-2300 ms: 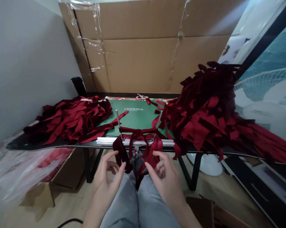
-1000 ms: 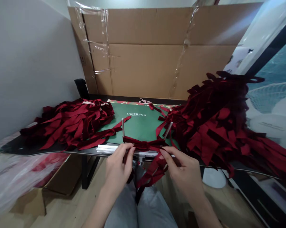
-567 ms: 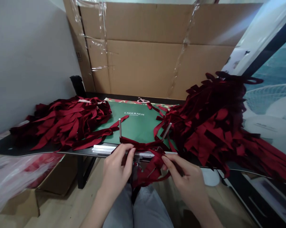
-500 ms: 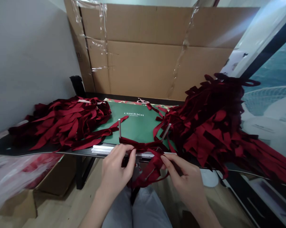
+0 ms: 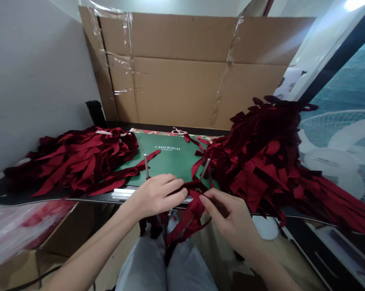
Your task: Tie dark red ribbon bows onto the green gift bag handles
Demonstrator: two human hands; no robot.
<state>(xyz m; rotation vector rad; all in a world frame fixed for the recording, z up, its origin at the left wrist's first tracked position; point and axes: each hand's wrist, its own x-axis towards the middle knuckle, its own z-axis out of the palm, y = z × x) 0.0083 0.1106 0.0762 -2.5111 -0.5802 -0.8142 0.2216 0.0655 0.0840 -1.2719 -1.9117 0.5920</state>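
A dark red ribbon runs between two upright metal pegs, the left peg and the leaning right peg, and its loose lengths hang over the table's front edge. My left hand reaches across the stretch between the pegs, thumb and fingers closed on the ribbon near its middle. It hides the ribbon's left part. With thumb and forefinger, my right hand pinches the ribbon just below the right peg. A silver metal rail lies along the front edge beneath the work.
A pile of red ribbons lies at left, and a taller ribbon heap at right. Between them is a green Läderach sheet. A cardboard panel stands behind; a white fan is at right. Below left is an open carton.
My left hand has moved right and turned palm-down over the ribbon between the pegs. My right hand keeps its pinch in nearly the same place. The view has shifted slightly.
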